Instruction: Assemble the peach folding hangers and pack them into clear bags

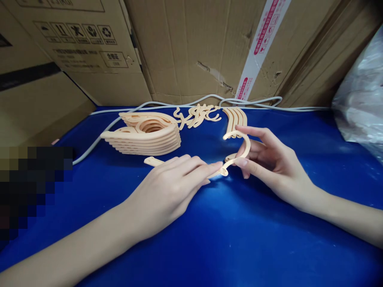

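Observation:
My right hand (pixel 269 163) pinches a curved peach plastic hook piece (pixel 243 143) between thumb and fingers, just above the blue table (pixel 227 239). My left hand (pixel 170 187) lies over a flat peach plastic hanger arm (pixel 152 161), fingers pressed along it, its fingertips meeting the hook's lower end (pixel 224 172). Behind my left hand sits a neat stack of peach hanger bodies (pixel 146 137). Farther back lie a loose pile of small hook pieces (pixel 199 115) and a row of several curved strips (pixel 236 118).
Large cardboard boxes (pixel 191 48) wall off the back and the left side. A grey-white cable (pixel 98 139) runs along the table's far edge and down the left. A clear plastic bag (pixel 362 91) bulges in at the right.

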Demonstrator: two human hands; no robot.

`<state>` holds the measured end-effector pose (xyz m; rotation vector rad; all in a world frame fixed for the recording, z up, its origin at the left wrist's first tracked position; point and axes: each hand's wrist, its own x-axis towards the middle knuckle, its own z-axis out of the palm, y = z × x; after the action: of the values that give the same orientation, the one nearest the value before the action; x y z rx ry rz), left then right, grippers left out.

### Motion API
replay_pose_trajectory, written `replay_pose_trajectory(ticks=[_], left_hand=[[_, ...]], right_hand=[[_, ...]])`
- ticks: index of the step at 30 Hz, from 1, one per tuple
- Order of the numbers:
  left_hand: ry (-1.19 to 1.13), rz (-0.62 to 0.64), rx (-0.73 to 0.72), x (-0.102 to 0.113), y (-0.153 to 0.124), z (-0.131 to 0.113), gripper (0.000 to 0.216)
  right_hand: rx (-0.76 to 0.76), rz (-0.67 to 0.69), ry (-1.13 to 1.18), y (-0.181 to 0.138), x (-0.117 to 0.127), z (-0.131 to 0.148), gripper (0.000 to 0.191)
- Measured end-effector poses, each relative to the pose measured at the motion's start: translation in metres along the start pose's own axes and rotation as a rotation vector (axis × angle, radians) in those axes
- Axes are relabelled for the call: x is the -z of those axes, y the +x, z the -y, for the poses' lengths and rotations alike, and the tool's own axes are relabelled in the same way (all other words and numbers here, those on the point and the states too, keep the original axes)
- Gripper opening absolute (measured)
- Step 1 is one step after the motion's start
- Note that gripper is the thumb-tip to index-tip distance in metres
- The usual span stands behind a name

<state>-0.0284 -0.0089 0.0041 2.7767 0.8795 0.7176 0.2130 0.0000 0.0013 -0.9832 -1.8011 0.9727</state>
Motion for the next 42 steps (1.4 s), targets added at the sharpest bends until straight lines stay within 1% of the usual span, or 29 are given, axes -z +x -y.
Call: replay_pose_trajectory(ticks=[2, 4, 7, 9, 11, 12, 14, 16, 17, 18, 20, 22, 24, 26, 31, 34, 36, 38, 42], left_hand=[[-0.010, 0.006, 0.019, 0.000, 0.000, 0.000, 0.030], [-0.030, 0.005, 0.059, 0.001, 0.000, -0.002, 0.030], [-0.104, 0.038, 0.181, 0.004, 0.001, -0.005, 0.035], [-0.233, 0.085, 0.270, 0.007, 0.002, -0.007, 0.039], [-0.445, 0.137, 0.373, 0.010, 0.002, -0.009, 0.036], [-0.577, 0.167, 0.437, 0.011, 0.003, -0.010, 0.033], [-0.849, 0.228, 0.577, 0.011, 0.004, -0.011, 0.028], [-1.048, 0.270, 0.682, 0.009, 0.006, -0.012, 0.024], [-1.110, 0.275, 0.715, 0.008, 0.007, -0.012, 0.021], [-1.151, 0.276, 0.745, 0.007, 0.008, -0.012, 0.020], [-1.209, 0.267, 0.793, 0.005, 0.010, -0.010, 0.020], [-1.257, 0.238, 0.839, 0.005, 0.012, -0.009, 0.022], [-1.280, 0.207, 0.875, 0.006, 0.013, -0.008, 0.022], [-1.284, 0.185, 0.902, 0.007, 0.014, -0.007, 0.020], [-1.302, 0.113, 0.926, 0.008, 0.015, -0.006, 0.010], [-1.298, 0.082, 0.914, 0.007, 0.014, -0.007, 0.009], [-1.300, 0.080, 0.898, 0.007, 0.013, -0.007, 0.010], [-1.310, 0.092, 0.879, 0.006, 0.013, -0.006, 0.011], [-1.357, 0.102, 0.855, 0.004, 0.013, -0.004, 0.008]], right_hand=[[0.037, -0.017, -0.038, -0.001, 0.000, 0.000, 0.045], [0.064, -0.003, -0.045, -0.001, 0.000, -0.001, 0.050], [0.080, -0.005, -0.050, -0.001, 0.000, -0.003, 0.058], [0.120, -0.052, -0.092, -0.002, 0.000, -0.002, 0.055], [0.213, -0.096, -0.202, -0.005, -0.001, -0.001, 0.042], [0.285, -0.087, -0.290, -0.007, -0.001, 0.001, 0.034], [0.458, -0.018, -0.535, -0.012, -0.003, 0.003, 0.019], [0.605, 0.044, -0.838, -0.015, -0.004, 0.005, 0.016], [0.641, 0.051, -0.988, -0.016, -0.005, 0.006, 0.018], [0.646, 0.040, -1.128, -0.016, -0.006, 0.006, 0.021], [0.593, 0.003, -1.333, -0.015, -0.007, 0.005, 0.025], [0.526, -0.010, -1.430, -0.014, -0.008, 0.003, 0.024], [0.502, -0.002, -1.453, -0.012, -0.008, 0.001, 0.019], [0.520, 0.030, -1.423, -0.011, -0.008, -0.001, 0.019], [0.509, 0.157, -1.143, -0.010, -0.007, -0.004, 0.016], [0.537, 0.159, -1.045, -0.009, -0.008, -0.002, 0.016], [0.561, 0.132, -1.027, -0.009, -0.008, -0.001, 0.016], [0.550, 0.129, -0.994, -0.009, -0.008, 0.001, 0.015], [0.482, 0.211, -0.882, -0.013, -0.006, 0.001, 0.021]])
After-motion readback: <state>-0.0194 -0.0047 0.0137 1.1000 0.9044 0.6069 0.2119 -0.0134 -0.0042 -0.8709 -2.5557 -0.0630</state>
